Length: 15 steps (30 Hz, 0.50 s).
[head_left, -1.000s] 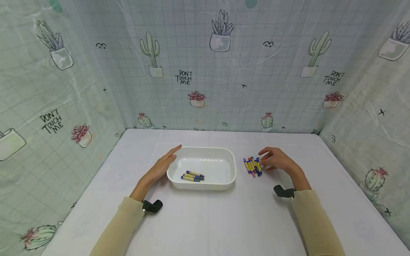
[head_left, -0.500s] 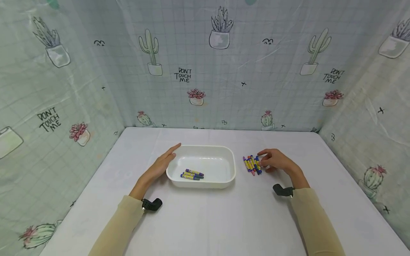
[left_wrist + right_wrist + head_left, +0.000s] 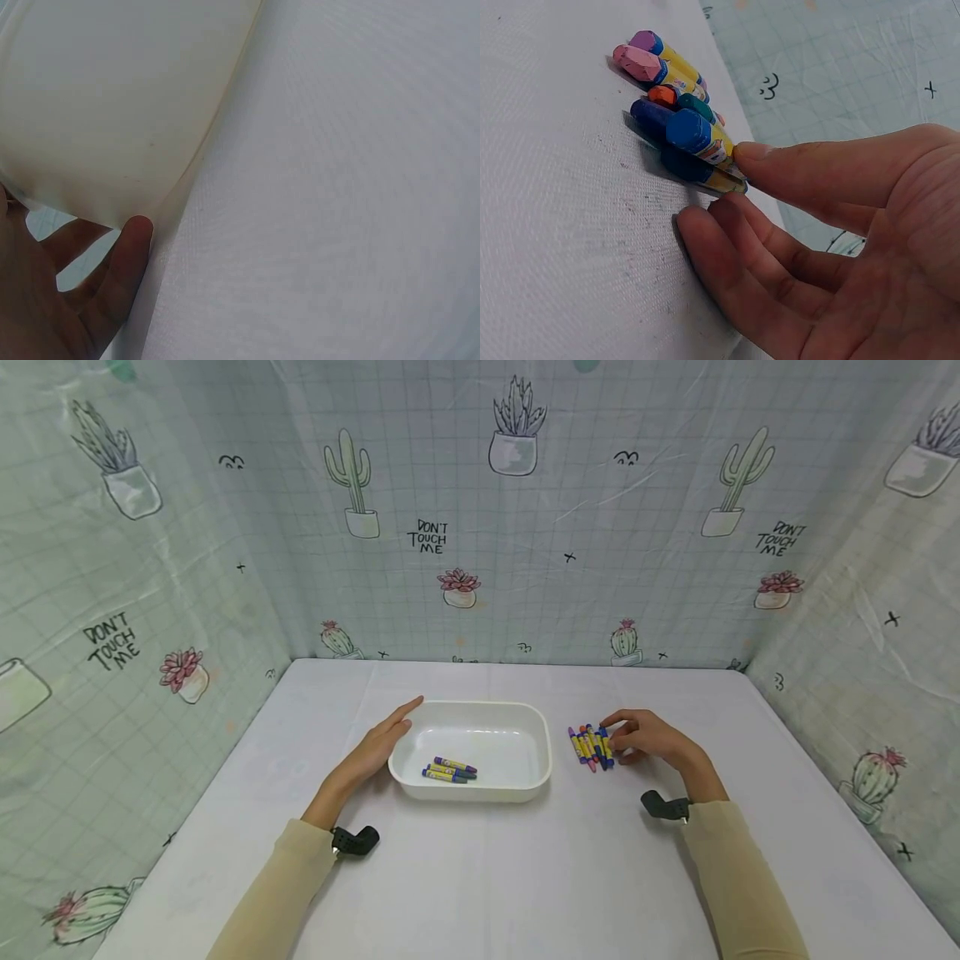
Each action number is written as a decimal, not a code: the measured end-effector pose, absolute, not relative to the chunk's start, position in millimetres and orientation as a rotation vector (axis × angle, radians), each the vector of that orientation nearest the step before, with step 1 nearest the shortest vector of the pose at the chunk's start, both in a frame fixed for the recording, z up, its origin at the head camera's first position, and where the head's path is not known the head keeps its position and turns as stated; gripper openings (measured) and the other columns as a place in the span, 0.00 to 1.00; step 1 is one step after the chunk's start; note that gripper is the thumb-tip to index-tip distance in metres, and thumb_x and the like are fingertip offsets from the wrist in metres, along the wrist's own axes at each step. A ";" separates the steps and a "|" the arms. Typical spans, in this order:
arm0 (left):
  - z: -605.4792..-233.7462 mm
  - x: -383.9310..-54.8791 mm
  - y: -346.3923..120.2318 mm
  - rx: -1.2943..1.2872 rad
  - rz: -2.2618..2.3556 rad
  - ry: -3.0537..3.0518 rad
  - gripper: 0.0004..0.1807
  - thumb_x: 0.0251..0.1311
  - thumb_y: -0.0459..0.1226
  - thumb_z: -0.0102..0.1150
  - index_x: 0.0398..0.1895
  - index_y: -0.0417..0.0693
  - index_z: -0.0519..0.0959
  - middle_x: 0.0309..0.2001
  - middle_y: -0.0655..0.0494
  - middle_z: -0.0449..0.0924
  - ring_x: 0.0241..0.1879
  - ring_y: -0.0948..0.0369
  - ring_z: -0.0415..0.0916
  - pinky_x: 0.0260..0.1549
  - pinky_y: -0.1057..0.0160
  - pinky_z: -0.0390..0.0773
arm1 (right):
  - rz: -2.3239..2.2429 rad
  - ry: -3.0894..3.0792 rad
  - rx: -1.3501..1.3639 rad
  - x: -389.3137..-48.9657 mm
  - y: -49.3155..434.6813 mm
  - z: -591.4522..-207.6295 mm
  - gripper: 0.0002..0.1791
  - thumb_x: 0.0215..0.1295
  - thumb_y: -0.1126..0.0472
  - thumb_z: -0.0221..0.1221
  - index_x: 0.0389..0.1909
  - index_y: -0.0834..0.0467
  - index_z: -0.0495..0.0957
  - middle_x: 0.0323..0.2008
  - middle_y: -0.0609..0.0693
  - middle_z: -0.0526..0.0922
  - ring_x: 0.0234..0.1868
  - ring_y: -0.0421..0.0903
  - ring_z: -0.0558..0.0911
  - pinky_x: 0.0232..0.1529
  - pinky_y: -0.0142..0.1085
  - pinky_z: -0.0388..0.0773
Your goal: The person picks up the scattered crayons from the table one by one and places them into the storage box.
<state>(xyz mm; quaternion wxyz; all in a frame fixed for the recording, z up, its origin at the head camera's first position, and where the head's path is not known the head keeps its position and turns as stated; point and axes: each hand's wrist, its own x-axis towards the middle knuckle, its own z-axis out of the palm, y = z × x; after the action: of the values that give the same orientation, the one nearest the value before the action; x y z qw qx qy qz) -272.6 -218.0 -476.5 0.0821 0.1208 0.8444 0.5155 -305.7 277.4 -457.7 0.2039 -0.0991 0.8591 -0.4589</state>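
In the head view, the left hand (image 3: pixel 372 752) rests at the left end of a white tray (image 3: pixel 517 792), fingers stretched along its rim. The left wrist view shows those fingertips (image 3: pixel 137 229) against the tray's outer wall. Inside the tray lie three yellow-wrapped crayons (image 3: pixel 450 770). The right hand (image 3: pixel 651 737) is over a small pile of crayons (image 3: pixel 587 747) to the right of the tray. In the right wrist view, one digit's tip touches a blue-ended crayon (image 3: pixel 691 130) on the pile, while the other fingers stay loosely bent below it, apart from the crayons.
A white cloth (image 3: pixel 495 877) covers the table. A patterned sheet (image 3: pixel 480 502) with cactus drawings rises behind and along both sides. Each wrist wears a black camera, one on the left wrist (image 3: pixel 356 841) and one on the right wrist (image 3: pixel 664 806).
The right hand's fingertips have come down slightly onto the right side of the crayon pile. The left hand, tray and crayons keep their places; the head view has shifted slightly.
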 end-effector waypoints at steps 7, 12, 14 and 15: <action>-479.6 -273.8 -219.5 0.359 1.520 2.541 0.28 0.84 0.50 0.32 0.83 0.71 0.52 0.85 0.54 0.48 0.84 0.45 0.45 0.79 0.33 0.46 | -1.334 2.355 -0.264 -301.6 276.3 -454.3 0.29 0.70 0.64 0.63 0.68 0.70 0.69 0.51 0.66 0.80 0.43 0.49 0.85 0.48 0.44 0.89; -480.9 -273.8 -219.5 0.343 1.507 2.551 0.28 0.83 0.53 0.32 0.83 0.73 0.52 0.85 0.55 0.48 0.84 0.46 0.46 0.79 0.34 0.46 | -1.321 2.377 -0.230 -300.2 272.9 -454.0 0.30 0.68 0.63 0.66 0.67 0.70 0.69 0.51 0.66 0.80 0.43 0.48 0.86 0.47 0.43 0.89; -480.9 -273.8 -219.3 0.347 1.499 2.553 0.29 0.83 0.53 0.32 0.83 0.73 0.51 0.85 0.54 0.47 0.83 0.45 0.46 0.79 0.33 0.47 | -1.311 2.393 -0.209 -300.1 271.9 -453.9 0.30 0.67 0.63 0.67 0.67 0.68 0.70 0.50 0.65 0.80 0.42 0.48 0.86 0.46 0.43 0.89; -480.7 -273.8 -219.2 0.344 1.499 2.552 0.28 0.83 0.53 0.32 0.83 0.73 0.51 0.85 0.54 0.48 0.83 0.45 0.46 0.79 0.34 0.47 | -1.307 2.396 -0.205 -299.9 271.6 -453.6 0.30 0.67 0.63 0.67 0.67 0.68 0.70 0.51 0.65 0.80 0.42 0.48 0.85 0.46 0.43 0.89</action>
<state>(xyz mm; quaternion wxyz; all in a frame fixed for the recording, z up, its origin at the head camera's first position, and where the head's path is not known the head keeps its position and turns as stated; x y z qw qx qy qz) -273.8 -219.2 -480.7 0.0810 0.1150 0.8536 0.5016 -299.9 271.6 -453.6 0.2007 -0.0734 0.8576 -0.4678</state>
